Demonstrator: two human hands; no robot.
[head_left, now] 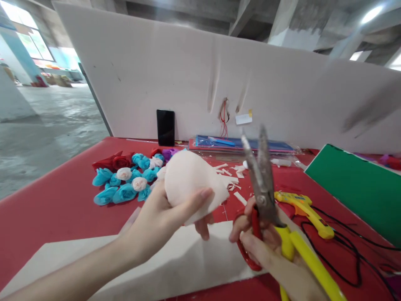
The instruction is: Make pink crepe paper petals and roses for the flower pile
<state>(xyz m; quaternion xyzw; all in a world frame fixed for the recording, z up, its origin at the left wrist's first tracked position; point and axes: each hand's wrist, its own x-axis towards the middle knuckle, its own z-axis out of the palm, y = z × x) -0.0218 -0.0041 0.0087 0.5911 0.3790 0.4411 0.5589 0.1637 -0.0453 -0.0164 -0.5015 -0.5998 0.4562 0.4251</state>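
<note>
In the head view, my left hand (175,209) is closed on a rounded, curved piece of cream paper or thin foam (194,179), its thumb pressed on the near face and its other fingers behind. To the right, my right hand (266,242) is closed round scissors (265,200) with a red finger loop. Their blades point up, slightly parted, away from the cream piece. Yellow handles (307,255) run alongside that hand and past the wrist; whether they belong to a second tool I cannot tell. Below both hands lies a long cream sheet (188,259).
Blue, white and red handmade flowers (125,184) lie at left. Cream scraps (233,179) are scattered behind my hands. A yellow glue gun (307,209) with black cable and a green board (357,192) are at right. A phone (166,127) leans against the white panel (140,75).
</note>
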